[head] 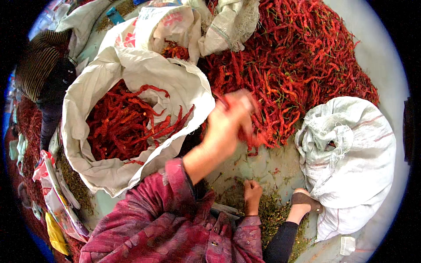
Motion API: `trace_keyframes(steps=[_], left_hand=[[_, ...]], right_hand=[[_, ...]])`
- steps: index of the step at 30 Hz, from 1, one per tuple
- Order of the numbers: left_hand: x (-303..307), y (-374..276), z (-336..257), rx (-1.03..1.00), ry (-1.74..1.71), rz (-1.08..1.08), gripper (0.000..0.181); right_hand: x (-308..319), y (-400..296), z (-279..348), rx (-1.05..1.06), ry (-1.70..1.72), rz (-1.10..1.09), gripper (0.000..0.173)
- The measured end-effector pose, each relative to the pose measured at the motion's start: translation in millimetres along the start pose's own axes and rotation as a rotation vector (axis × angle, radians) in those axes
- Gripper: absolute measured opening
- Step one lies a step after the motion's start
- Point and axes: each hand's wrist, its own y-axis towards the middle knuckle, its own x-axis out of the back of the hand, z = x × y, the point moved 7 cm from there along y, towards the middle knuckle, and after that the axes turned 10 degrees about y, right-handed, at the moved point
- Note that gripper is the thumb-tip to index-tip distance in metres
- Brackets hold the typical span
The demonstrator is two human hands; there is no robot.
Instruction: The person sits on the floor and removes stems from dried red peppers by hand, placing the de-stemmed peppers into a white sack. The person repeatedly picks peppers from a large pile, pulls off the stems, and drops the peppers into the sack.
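Note:
My left hand (228,126), blurred by motion, is between the open white woven sack and the heap of dried red chili peppers (296,59). Red chilies show among and below its fingers, some blurred with it. Beside it, the open sack (79,115) holds a bed of dried chilies (115,128), several leaning on its inner wall. My right hand (252,196) is low, close to my body, over the littered floor. Its fingers are closed together; no chili shows in them, though a thin stem-like bit lies at the fingertips.
A full white sack (355,164) stands at the right, next to a brown shoe (306,200). Stems and leaf scraps (276,213) cover the floor below. Another open sack (174,26) with chilies stands at the top. A person in a striped top (42,65) is at the far left.

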Motion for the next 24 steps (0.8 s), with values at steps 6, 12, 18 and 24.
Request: trace_keyframes(steps=[6, 12, 18, 24], left_hand=[[18.7, 5.6, -23.9, -0.094, -0.112, -0.297, 0.031], [11.1, -92.2, 112.6, 0.416, 0.208, -0.032, 0.024], [61.8, -141.1, 182.5, 0.685, 0.239, -0.099, 0.024], [78.9, -131.6, 189.8, 0.708, 0.301, -0.079, 0.026]], right_hand=[[22.7, -10.4, 22.4, 0.025, 0.033, -0.096, 0.028], [31.4, -7.7, 62.8, 0.238, -0.256, -0.129, 0.01], [17.9, 42.4, 111.7, 0.312, -0.41, -0.246, 0.017], [-11.8, 88.0, 130.0, 0.26, -0.564, -0.274, 0.016]])
